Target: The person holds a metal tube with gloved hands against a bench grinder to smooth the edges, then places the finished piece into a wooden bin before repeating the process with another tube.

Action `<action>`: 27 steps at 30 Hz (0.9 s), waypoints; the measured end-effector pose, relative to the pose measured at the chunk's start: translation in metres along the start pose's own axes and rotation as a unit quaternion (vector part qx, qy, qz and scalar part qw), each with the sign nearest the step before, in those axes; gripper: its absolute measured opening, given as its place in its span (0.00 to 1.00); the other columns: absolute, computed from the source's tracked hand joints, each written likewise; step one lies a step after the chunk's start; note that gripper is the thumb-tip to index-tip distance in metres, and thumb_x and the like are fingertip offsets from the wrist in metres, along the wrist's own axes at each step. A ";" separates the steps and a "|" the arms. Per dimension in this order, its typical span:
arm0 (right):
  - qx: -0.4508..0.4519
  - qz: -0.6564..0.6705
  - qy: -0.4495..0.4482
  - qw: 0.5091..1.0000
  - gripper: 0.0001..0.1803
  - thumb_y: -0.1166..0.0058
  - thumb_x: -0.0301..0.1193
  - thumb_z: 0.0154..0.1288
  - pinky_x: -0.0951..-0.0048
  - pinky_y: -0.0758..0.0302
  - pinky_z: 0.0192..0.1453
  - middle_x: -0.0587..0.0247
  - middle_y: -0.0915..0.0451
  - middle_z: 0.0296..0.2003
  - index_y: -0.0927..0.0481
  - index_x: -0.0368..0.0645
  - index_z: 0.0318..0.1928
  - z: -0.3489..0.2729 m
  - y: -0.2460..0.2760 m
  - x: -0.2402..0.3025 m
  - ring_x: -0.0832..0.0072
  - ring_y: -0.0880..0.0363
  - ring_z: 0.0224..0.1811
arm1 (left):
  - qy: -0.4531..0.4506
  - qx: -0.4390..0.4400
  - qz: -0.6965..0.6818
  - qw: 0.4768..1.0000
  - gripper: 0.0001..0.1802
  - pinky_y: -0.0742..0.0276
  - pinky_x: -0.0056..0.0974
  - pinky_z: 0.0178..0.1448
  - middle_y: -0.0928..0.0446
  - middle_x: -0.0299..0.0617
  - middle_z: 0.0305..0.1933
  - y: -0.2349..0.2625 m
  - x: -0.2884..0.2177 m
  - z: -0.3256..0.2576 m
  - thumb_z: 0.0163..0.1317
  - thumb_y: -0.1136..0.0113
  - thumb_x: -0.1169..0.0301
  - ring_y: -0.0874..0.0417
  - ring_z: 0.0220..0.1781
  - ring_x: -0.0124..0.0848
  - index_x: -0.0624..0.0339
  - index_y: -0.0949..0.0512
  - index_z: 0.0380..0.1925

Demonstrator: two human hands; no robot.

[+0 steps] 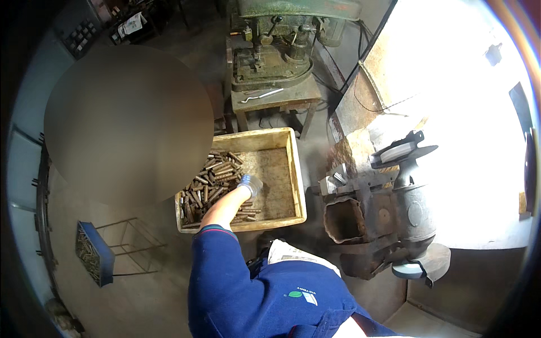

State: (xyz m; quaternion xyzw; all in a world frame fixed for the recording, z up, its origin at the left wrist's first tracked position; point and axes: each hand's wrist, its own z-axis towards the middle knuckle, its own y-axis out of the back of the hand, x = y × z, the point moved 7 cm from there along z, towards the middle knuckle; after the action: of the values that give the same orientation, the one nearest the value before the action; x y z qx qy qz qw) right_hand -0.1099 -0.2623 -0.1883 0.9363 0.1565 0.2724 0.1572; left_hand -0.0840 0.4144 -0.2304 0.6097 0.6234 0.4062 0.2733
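Observation:
My left hand (252, 185), in a grey-and-blue work glove, reaches into a worn yellowish bin (300, 197). It is at the right edge of a heap of short brown metal rods or tubes (220, 173). The glove is smeared, so its fingers and anything in them cannot be made out. The rods lie in the left part of the bin, pointing many ways. My right hand is not in view.
Beyond the bin, a green drill press (270, 67) stands on a table holding a thin metal tool (262, 95). A bench grinder (414, 208) is at right. A blue tray (94, 253) of small parts sits on a stand at left. A blurred round patch hides the upper left.

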 end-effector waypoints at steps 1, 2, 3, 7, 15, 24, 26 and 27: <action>-0.004 0.001 0.002 1.000 0.18 0.42 0.36 0.57 0.75 0.28 0.33 0.65 0.20 0.29 0.18 0.34 0.41 -0.004 0.003 -0.003 0.78 0.25 0.28 | 0.010 0.006 -0.016 1.000 0.11 0.21 0.44 0.39 0.17 0.44 0.37 0.015 0.006 -0.007 0.54 0.46 0.68 0.16 0.41 0.40 0.54 0.16 0.34; -0.003 0.004 0.006 1.000 0.18 0.42 0.36 0.57 0.75 0.28 0.34 0.65 0.20 0.29 0.18 0.34 0.41 -0.009 0.004 -0.008 0.78 0.25 0.29 | 0.021 0.016 -0.028 0.999 0.11 0.21 0.44 0.40 0.17 0.44 0.38 0.035 0.014 -0.017 0.55 0.47 0.68 0.16 0.42 0.40 0.54 0.16 0.34; -0.004 0.007 0.009 1.000 0.18 0.42 0.36 0.57 0.75 0.28 0.34 0.65 0.20 0.29 0.18 0.34 0.41 -0.012 0.007 -0.014 0.78 0.25 0.29 | 0.031 0.025 -0.039 0.998 0.12 0.21 0.44 0.41 0.17 0.44 0.39 0.048 0.023 -0.020 0.56 0.48 0.68 0.16 0.44 0.40 0.55 0.16 0.35; 0.001 0.015 0.038 0.999 0.17 0.43 0.36 0.56 0.75 0.28 0.35 0.65 0.20 0.29 0.18 0.34 0.40 -0.046 0.019 -0.043 0.79 0.25 0.30 | 0.029 -0.226 -0.370 0.901 0.13 0.24 0.45 0.28 0.20 0.46 0.24 0.109 0.054 -0.042 0.56 0.42 0.62 0.20 0.23 0.39 0.60 0.20 0.22; 0.021 -0.006 0.280 0.960 0.16 0.44 0.32 0.56 0.74 0.27 0.43 0.56 0.17 0.33 0.19 0.33 0.41 -0.186 -0.023 0.139 0.76 0.22 0.36 | -0.149 -0.034 -0.776 0.612 0.13 0.32 0.23 0.18 0.22 0.38 0.21 0.274 -0.132 -0.089 0.62 0.42 0.64 0.26 0.16 0.19 0.65 0.22 0.30; -0.155 -0.011 0.636 0.756 0.21 0.31 0.32 0.45 0.64 0.26 0.55 0.47 0.27 0.54 0.19 0.36 0.42 -0.249 -0.014 0.241 0.57 0.23 0.51 | -0.268 0.265 -0.743 0.553 0.13 0.33 0.25 0.14 0.23 0.42 0.20 0.312 -0.330 -0.111 0.61 0.41 0.62 0.24 0.15 0.24 0.60 0.25 0.26; -0.185 -0.022 0.610 0.770 0.21 0.31 0.33 0.46 0.64 0.27 0.55 0.47 0.27 0.53 0.19 0.35 0.41 -0.246 -0.006 0.230 0.57 0.23 0.51 | -0.249 0.299 -0.729 0.563 0.13 0.33 0.25 0.13 0.23 0.43 0.21 0.301 -0.348 -0.110 0.61 0.41 0.62 0.23 0.16 0.25 0.60 0.25 0.27; -0.191 -0.007 0.601 0.776 0.21 0.31 0.33 0.47 0.64 0.27 0.55 0.47 0.26 0.52 0.19 0.35 0.40 -0.244 -0.002 0.224 0.57 0.23 0.51 | -0.239 0.315 -0.722 0.568 0.13 0.33 0.25 0.13 0.22 0.43 0.21 0.294 -0.356 -0.109 0.62 0.42 0.62 0.22 0.16 0.25 0.60 0.26 0.27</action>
State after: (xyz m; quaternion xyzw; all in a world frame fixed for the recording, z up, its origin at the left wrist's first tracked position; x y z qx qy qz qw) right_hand -0.0670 -0.1252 0.1096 0.5322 0.1708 0.8025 0.2089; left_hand 0.0219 0.0248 0.0184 0.0789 0.8568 -0.3088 0.4053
